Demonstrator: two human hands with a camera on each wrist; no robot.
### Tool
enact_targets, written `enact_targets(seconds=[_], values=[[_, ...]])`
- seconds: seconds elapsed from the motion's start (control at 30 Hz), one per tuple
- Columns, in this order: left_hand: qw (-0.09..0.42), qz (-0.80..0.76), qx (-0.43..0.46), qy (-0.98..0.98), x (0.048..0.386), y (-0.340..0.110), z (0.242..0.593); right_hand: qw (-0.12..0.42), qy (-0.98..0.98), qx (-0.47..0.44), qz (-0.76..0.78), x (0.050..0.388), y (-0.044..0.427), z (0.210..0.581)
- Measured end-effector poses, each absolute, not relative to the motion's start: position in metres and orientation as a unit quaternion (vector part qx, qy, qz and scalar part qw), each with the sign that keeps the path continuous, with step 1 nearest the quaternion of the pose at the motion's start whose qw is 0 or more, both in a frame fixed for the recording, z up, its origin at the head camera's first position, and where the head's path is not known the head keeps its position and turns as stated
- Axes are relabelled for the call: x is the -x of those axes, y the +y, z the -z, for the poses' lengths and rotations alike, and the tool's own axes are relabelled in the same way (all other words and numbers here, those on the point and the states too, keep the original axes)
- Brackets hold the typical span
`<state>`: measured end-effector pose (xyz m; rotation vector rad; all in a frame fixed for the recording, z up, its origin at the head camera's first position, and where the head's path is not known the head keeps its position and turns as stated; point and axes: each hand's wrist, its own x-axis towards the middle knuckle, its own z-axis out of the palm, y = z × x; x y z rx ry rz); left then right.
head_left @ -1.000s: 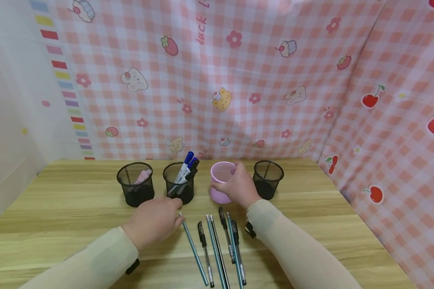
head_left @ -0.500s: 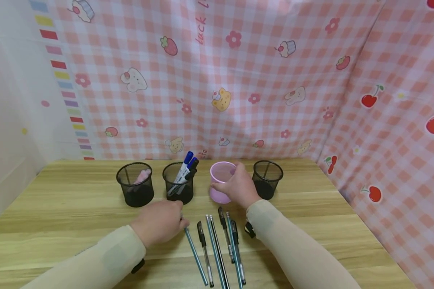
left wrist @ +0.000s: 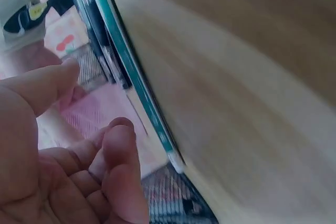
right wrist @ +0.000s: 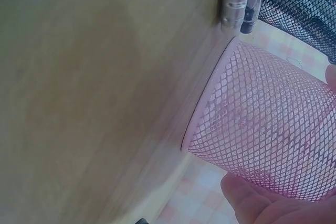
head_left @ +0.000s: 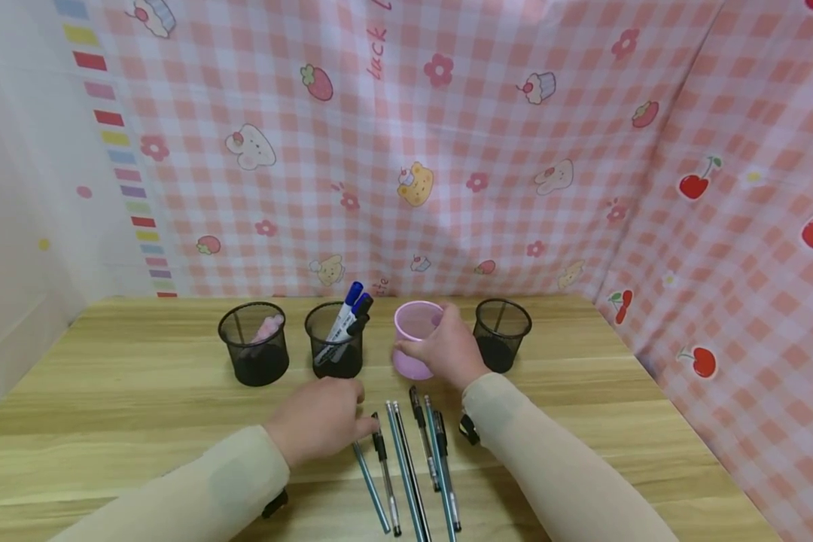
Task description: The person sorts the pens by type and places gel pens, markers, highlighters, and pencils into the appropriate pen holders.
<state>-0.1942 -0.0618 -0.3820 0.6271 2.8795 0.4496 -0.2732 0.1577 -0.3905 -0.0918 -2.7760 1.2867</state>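
Note:
My right hand grips a pink mesh pen holder that stands upright on the table, thumb on the near side and fingers round the right. My left hand hovers low over the top ends of the leftmost blue pencil and a black-capped gel pen. In the left wrist view its thumb and forefinger stand apart, with nothing between them. Further right lie a second blue pencil, a dark pencil beside it, and more capped pens. The left hand hides the leftmost pencil's top.
Left of the pink holder, a black mesh holder contains blue and black markers. Another black mesh holder at far left has a pink object inside. A third black mesh holder stands just right of my right hand. Patterned cloth hangs behind.
My left hand has slid to the right, from the leftmost pencil's top end towards the black-capped pen. That pencil lies where it was. The right hand still holds the pink pen holder in place.

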Motion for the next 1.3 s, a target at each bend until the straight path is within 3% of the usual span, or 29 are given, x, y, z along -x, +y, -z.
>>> enact_targets(seconds=[1.3], values=[[0.136, -0.176, -0.193, 0.956, 0.192, -0.025, 0.391, 0.047, -0.906, 0.025, -0.42, 0.27, 0.158, 0.388]])
